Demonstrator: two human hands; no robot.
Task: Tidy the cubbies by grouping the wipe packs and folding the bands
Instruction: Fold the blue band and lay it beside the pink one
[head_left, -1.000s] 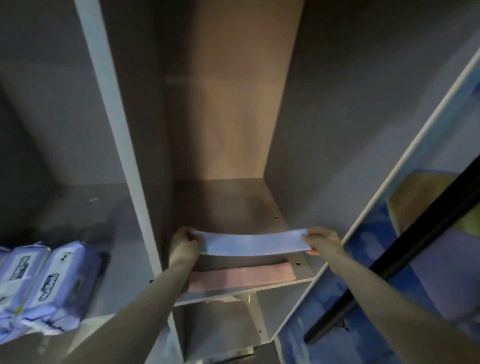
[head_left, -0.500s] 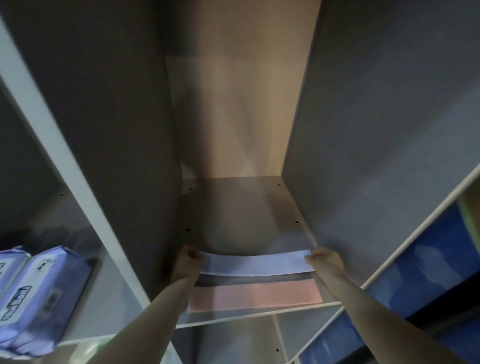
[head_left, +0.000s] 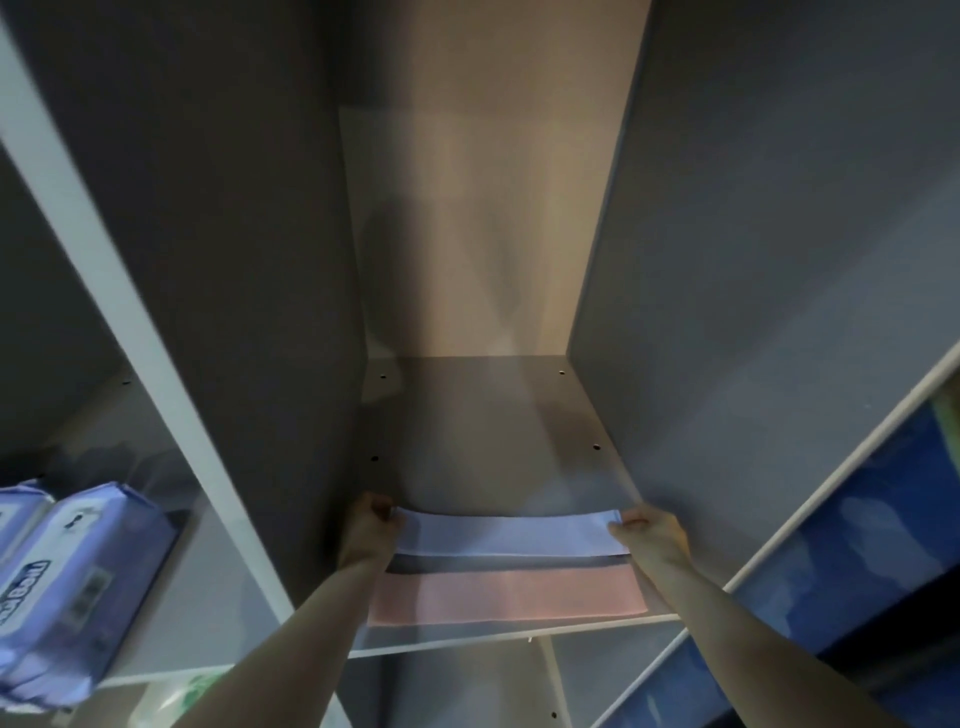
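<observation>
A light blue band (head_left: 506, 535) is stretched flat between my hands, low over the middle cubby's shelf (head_left: 498, 441). My left hand (head_left: 370, 527) pinches its left end and my right hand (head_left: 649, 532) pinches its right end. A pink band (head_left: 506, 595) lies flat on the shelf just in front of it, near the front edge. Two purple wipe packs (head_left: 72, 587) sit side by side in the left cubby, partly cut off by the frame edge.
Grey divider panels (head_left: 249, 312) wall the middle cubby on both sides, with a beige back panel (head_left: 483, 234) behind. Lower cubbies show beneath the shelf edge. A blue patterned surface (head_left: 841, 566) lies to the right of the unit.
The view has moved closer into the middle cubby. Both hands have carried the blue band further in and lower, to just behind the pink band.
</observation>
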